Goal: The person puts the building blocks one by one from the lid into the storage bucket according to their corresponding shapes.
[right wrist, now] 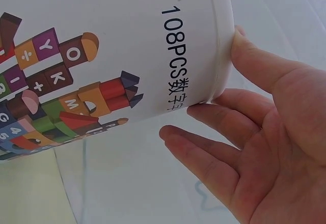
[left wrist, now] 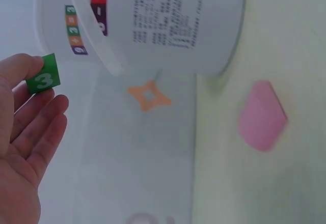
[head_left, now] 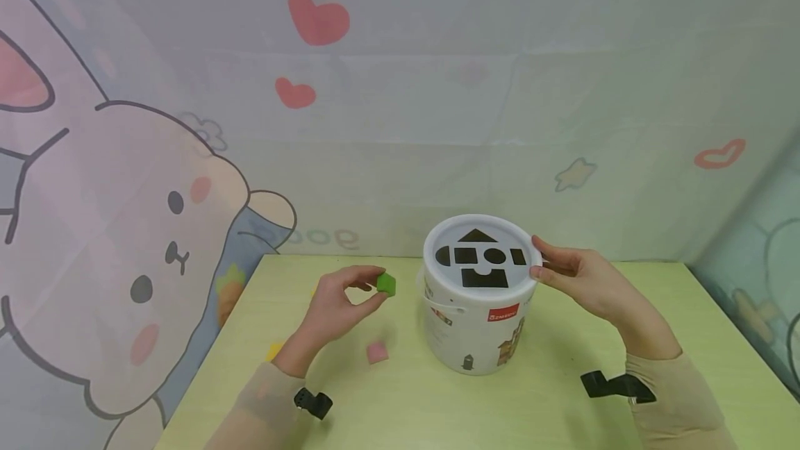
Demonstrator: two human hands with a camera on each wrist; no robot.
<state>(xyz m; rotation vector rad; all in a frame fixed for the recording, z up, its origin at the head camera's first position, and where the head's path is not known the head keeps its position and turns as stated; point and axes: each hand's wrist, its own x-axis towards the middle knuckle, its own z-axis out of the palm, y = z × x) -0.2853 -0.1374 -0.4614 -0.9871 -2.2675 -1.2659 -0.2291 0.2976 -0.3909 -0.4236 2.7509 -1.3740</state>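
My left hand (head_left: 334, 304) pinches a small green block (head_left: 386, 284) between thumb and fingers, above the table to the left of a white bucket (head_left: 453, 339). In the left wrist view a white 3 shows on the green block (left wrist: 44, 76). The bucket stands upright, its lid (head_left: 446, 280) cut with several shaped holes: a triangle, a circle, a half-round, rectangles and a notched block shape. On the right side, my right hand (head_left: 590, 283) grips the lid's rim with thumb and fingers; in the right wrist view its lower fingers (right wrist: 198, 152) extend below the bucket's edge.
A pink block (head_left: 377, 352) lies on the pale green table (head_left: 531, 408), left of the bucket. Partly behind my left forearm is a yellow block (head_left: 275, 350). The bucket's white handle (head_left: 444, 307) hangs down its side. A printed cloth (head_left: 437, 103) hangs behind the table.
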